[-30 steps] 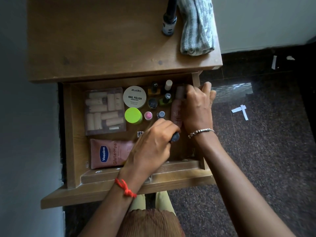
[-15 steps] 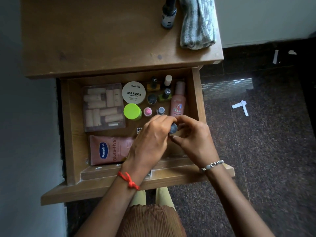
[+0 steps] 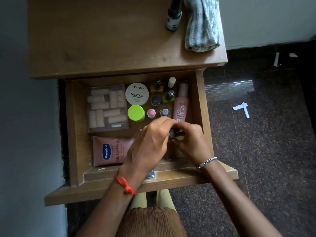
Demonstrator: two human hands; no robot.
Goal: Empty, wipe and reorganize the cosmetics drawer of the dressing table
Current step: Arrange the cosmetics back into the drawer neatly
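The wooden drawer point(image 3: 199, 103) stands pulled out, with cosmetics arranged inside. A clear box of beige tubes point(image 3: 106, 108) lies at its left, a pink Vaseline tube point(image 3: 111, 150) in front of it. A white nail polish wipes tin point(image 3: 137, 94), a lime-lidded jar point(image 3: 136, 113), small polish bottles point(image 3: 164, 93) and a pink spray bottle point(image 3: 181, 104) fill the back right. My left hand point(image 3: 150, 144) and my right hand point(image 3: 191, 142) meet over the drawer's front right, both pinching one small dark bottle point(image 3: 171, 134).
On the table top point(image 3: 102, 40) stand a dark bottle point(image 3: 174, 16) and a folded grey cloth point(image 3: 201, 24) at the back right. Dark speckled floor with white paper scraps point(image 3: 242, 108) lies to the right. A grey wall runs along the left.
My right hand left the pink spray bottle at the drawer's right side and came forward to join my left hand on the small dark bottle. The pink bottle now lies uncovered.
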